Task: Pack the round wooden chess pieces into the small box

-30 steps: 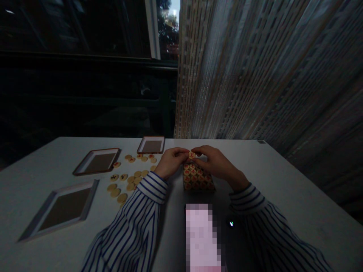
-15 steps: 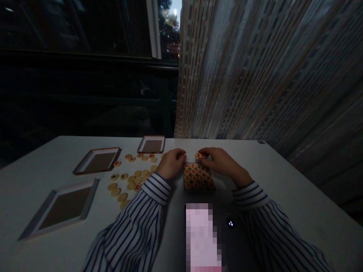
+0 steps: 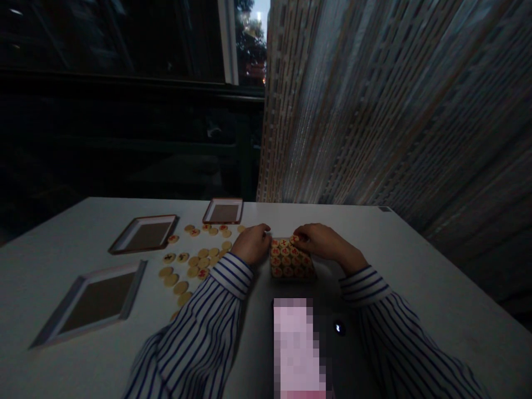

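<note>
A small box filled with rows of round wooden pieces marked in red stands in front of me on the white table. At its back right, my right hand pinches a round piece with a red mark, low over the back row. My left hand is at the box's back left corner, its fingers curled together; whether anything is between them is hidden. Loose round pieces, many blank side up, are scattered left of my left hand.
Three shallow trays or lids lie at the left: one at the back, one mid-left, one nearer. A phone-like device with a blurred pink screen and a small round lit item are near me. A curtain hangs behind.
My right hand has lowered the round piece from behind the box onto or just over its back row. My left hand has shifted slightly down. The view has moved a little.
</note>
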`<state>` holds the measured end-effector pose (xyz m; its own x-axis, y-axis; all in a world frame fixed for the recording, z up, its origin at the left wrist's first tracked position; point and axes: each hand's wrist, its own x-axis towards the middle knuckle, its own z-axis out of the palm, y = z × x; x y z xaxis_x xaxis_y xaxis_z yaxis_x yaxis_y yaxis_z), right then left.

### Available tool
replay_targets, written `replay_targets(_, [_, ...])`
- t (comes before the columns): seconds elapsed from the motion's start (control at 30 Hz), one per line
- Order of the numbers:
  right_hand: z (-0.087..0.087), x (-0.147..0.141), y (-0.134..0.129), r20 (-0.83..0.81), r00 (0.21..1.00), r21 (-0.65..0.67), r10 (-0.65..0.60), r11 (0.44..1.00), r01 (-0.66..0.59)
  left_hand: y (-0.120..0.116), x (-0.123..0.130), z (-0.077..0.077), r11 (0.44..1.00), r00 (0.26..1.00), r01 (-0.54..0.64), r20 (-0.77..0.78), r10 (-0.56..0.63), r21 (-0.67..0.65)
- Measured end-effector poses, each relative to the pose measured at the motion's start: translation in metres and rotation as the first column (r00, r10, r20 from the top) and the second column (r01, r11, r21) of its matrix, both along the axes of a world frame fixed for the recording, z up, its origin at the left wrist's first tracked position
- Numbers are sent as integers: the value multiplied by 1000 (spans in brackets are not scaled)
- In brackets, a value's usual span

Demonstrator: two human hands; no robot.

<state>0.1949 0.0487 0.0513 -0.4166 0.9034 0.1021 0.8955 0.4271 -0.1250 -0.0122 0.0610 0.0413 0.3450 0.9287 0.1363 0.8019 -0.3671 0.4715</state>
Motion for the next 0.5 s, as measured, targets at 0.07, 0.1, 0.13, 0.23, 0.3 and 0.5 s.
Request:
replay_targets(0.07, [-1, 0, 0, 6, 1000, -7, -1, 1000, 1, 0, 0, 0, 1000, 1000, 0, -10, 0, -7])
replay_targets(0.1, [-1, 0, 1, 11, 1000, -12, -1, 1000, 1, 0, 0, -1, 1000, 1000, -2, -15, 2, -12])
replay_targets(0.13, [-2, 0, 1, 18, 1000, -18, -1, 1000, 1, 0, 0, -1, 1000, 1000, -4, -20, 4, -16])
replay_targets(0.23, [-2, 0, 1, 31, 1000, -30, 4, 1000, -3, 0, 1, 0, 999, 999, -12, -32, 11, -32])
replay_targets(0.3, [-2, -1, 1, 39, 999, -47, 10, 999, -9, -1, 0, 0, 999, 999, -12, -31, 11, -36])
replay_targets(0.5, [-1, -3, -1, 50, 999, -67, 9, 998, -6, -1, 0, -1, 999, 1000, 3, -30, -5, -47])
